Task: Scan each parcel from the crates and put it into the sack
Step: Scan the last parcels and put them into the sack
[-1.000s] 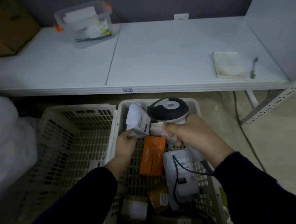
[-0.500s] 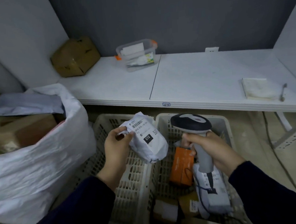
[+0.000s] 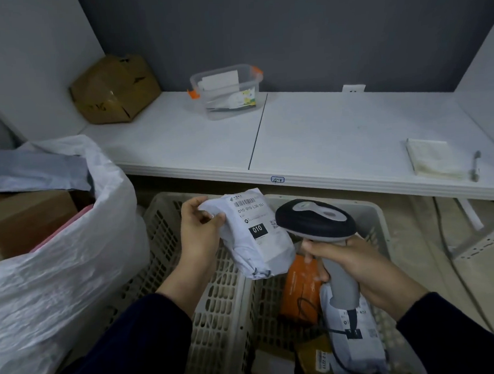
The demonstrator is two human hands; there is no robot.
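**A White Parcel Beside the Scanner**

The person's left hand [image 3: 199,232] held a white parcel [image 3: 257,237] by its top corner. The thumb and fingers pinched the soft wrap. The label with the bar code faced up. The parcel hung in the air above the spot where the left crate [image 3: 167,219] and the right crate [image 3: 376,217] met.

The right hand [image 3: 364,269] was curled tight round the grey handle of the scanner [image 3: 316,219]. Its dark head sat just beside the label. I could not tell if they touched.

An orange parcel [image 3: 302,287] and a second white parcel [image 3: 354,341] lay in the right crate. The big white sack [image 3: 59,282] stood open on the left, close to the crates. A brown box [image 3: 27,218] and a grey bag [image 3: 33,169] lay inside it. Behind the crates was a white table [image 3: 323,131] with a clear tub [image 3: 226,93] on it.
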